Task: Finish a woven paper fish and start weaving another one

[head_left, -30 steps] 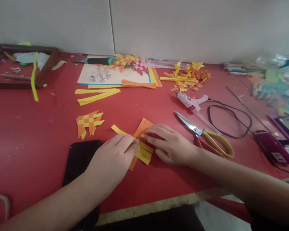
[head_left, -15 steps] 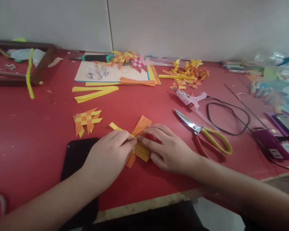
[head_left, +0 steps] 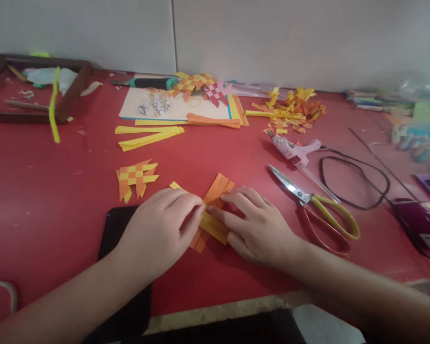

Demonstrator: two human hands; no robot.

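Orange and yellow paper strips [head_left: 215, 190] cross each other on the red table between my hands. My left hand [head_left: 165, 220] pinches a yellow paper strip [head_left: 174, 185] at the crossing, thumb against forefinger; its end sticks out to the left. My right hand [head_left: 256, 224] lies over the right side of the strips, fingers spread and pressing them down. Several yellow strips [head_left: 215, 228] show below its fingertips. A finished woven paper fish [head_left: 136, 179] in orange and yellow rests left of the hands. Under my left forearm lies a black phone-like slab [head_left: 123, 220].
Scissors [head_left: 301, 196] with red and yellow handles lie right of my hands. Behind them is a pink glue gun [head_left: 295, 150] with a looped black cable. Paper scraps [head_left: 294, 110], loose yellow strips [head_left: 148, 136] and a brown wooden frame [head_left: 82, 86] are farther back.
The view has shifted a little, so everything sits slightly to the right. The orange strips at the crossing are more fanned apart. My left hand still pinches the yellow strip.
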